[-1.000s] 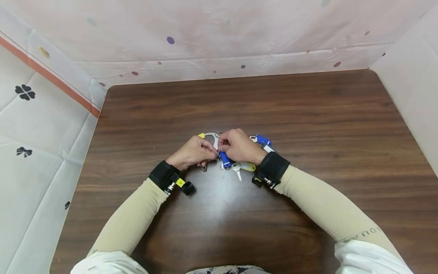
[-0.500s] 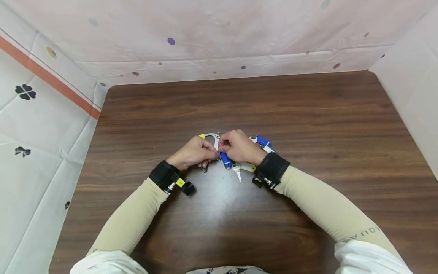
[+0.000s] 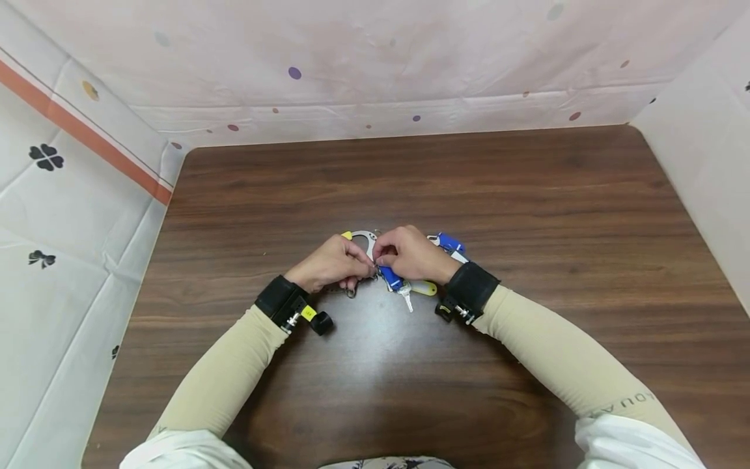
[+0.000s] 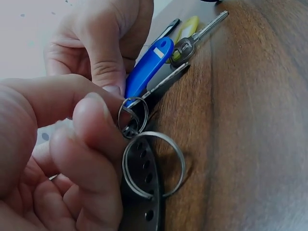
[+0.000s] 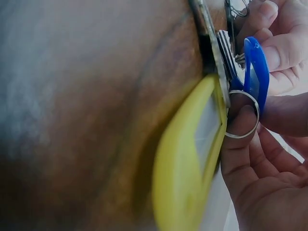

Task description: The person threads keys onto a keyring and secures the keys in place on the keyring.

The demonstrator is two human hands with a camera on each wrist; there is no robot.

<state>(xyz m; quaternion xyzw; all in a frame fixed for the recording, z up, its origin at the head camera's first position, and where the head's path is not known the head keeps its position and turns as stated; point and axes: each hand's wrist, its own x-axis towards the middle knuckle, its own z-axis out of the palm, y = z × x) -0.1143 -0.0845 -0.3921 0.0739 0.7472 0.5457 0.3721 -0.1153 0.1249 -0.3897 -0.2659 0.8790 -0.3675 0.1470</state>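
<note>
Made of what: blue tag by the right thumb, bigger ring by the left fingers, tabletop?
Blue tag: likely plastic, smooth; even molded-looking color.
Bigger ring: metal, perhaps steel, shiny; silvery wire with highlights.
Tabletop: wood or wood-look laminate, satin; brown grain, soft glare.

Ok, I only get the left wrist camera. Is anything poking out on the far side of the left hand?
Observer: Yes, the head view shows a yellow piece just beyond the left hand.
Operator: Is there a ring near the yellow tag?
Observer: Yes, the right wrist view shows a thin pale ring beside the yellow tag.
Operator: What's on the person's forearms?
Observer: Beige sleeves, seen in the head view.
</note>
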